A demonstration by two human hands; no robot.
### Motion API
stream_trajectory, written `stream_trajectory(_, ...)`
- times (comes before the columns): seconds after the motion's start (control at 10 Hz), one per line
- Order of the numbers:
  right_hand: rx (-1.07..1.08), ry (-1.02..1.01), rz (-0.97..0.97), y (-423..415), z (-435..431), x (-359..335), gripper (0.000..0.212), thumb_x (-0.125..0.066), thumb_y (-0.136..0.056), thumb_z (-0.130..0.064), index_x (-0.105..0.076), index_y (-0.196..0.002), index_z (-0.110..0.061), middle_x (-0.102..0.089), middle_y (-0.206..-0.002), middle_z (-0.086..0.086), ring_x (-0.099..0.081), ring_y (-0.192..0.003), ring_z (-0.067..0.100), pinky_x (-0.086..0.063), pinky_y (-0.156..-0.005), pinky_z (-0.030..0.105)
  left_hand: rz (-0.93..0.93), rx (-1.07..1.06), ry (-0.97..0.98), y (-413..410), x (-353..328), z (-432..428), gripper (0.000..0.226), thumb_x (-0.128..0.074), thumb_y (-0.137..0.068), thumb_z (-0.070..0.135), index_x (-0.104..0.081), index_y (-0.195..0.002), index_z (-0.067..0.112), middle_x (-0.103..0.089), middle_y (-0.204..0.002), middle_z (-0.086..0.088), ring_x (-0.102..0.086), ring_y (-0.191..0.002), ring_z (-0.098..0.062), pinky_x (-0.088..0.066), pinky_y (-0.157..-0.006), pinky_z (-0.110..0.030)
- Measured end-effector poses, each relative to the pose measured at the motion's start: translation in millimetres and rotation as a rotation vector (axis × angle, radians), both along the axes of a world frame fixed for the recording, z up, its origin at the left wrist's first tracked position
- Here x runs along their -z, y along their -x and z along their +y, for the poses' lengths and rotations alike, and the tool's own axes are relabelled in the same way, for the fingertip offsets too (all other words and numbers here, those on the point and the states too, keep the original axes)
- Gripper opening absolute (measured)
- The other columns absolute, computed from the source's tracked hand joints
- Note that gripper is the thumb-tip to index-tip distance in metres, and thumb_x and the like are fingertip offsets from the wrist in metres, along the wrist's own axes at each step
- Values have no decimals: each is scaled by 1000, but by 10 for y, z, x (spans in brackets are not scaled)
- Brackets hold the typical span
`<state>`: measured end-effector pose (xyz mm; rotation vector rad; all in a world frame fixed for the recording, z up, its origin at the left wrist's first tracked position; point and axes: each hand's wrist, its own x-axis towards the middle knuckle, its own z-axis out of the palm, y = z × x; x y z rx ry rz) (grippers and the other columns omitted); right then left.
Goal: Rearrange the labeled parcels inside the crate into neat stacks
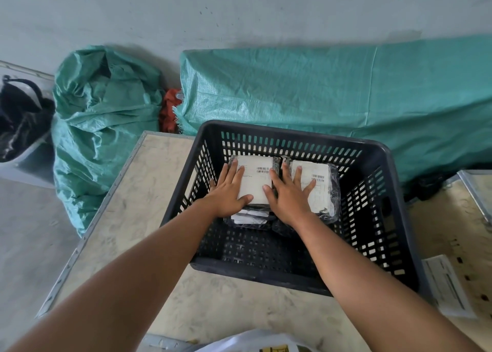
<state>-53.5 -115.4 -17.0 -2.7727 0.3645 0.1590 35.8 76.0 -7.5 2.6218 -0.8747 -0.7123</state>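
Observation:
A black slotted plastic crate [394,218] stands on a pale table. Inside it, at the far side, two stacks of black-wrapped parcels with white barcode labels sit next to each other: a left stack [257,178] and a right stack [320,181]. My left hand [229,192] lies flat, fingers spread, on the left stack's top parcel. My right hand [288,194] rests flat between the two stacks, fingers reaching onto the right one. Neither hand grips anything. Lower parcels are mostly hidden under my hands.
The pale table [149,192] has a metal-edged rim on the left. Green woven sacks [101,128] [319,85] lie behind the crate against the wall. A white paper sheet [447,287] lies right of the crate. A white bag [247,342] shows at the bottom edge.

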Motion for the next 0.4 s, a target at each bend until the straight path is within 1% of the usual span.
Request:
stream_trajectory(0.1,28,-40,-5,23,1,-93,65,-32,-103,-61,-28,-160,-30,-8,-171,4,10,-155,36,11,-112,70,-12,-26,29,20,-24,10,96,-45,-95,62,13,-159,22,33,-162,4,28,-149,-20,2,-117,-66)
stream_trajectory(0.2,37,-128,52,30,1,-184,62,-45,-104,-46,-29,-160,-26,-10,-171,5,3,-156,37,3,-116,69,-24,-30,15,55,-27,2,97,-48,-96,59,14,-159,19,33,-162,1,25,-150,-27,3,-116,-68)
stream_trajectory(0.3,71,-297,80,160,48,-373,67,-54,-101,-40,-28,-160,-21,-18,-169,10,-8,-155,36,-13,-120,65,10,-88,0,90,-234,-49,100,-54,-94,57,11,-160,17,34,-161,-8,26,-149,-33,3,-116,-68)
stream_trajectory(0.4,149,-505,-1,431,24,-553,78,-60,-98,-46,-22,-161,-20,-25,-167,6,-25,-152,29,-26,-121,48,1,-61,-47,284,-399,-69,90,-56,-90,63,-17,-159,22,28,-162,-15,24,-149,-37,4,-115,-67)
